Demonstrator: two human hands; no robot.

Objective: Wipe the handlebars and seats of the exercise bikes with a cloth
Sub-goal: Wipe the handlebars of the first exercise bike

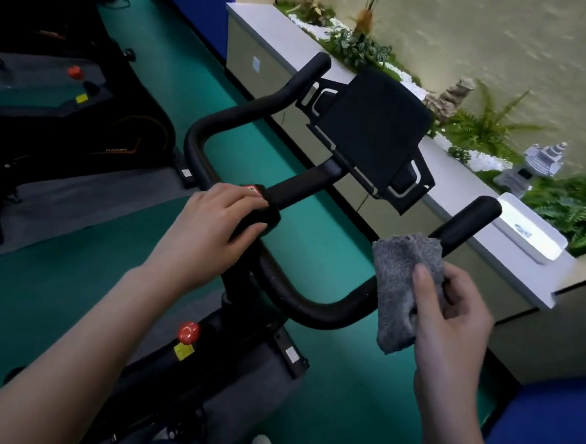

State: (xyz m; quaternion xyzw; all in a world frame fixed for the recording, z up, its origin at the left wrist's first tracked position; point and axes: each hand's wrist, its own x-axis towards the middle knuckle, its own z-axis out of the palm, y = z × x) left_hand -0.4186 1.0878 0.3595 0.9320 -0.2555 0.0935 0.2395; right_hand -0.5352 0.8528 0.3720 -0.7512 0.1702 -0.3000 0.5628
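A person leans over the handlebars point(314, 309), both bare forearms reaching forward and up. The left forearm point(87, 325) runs in from the lower left. The left hand point(216, 219) lies palm down on the middle of the bar, fingers draped over the top and thumb set against the near side. The right forearm point(451, 425) rises almost straight from below. The right hand point(454, 308) holds a grey cloth point(400, 268) against the bar's right arm, thumb pressed flat on the cloth's face and fingers curled behind it.
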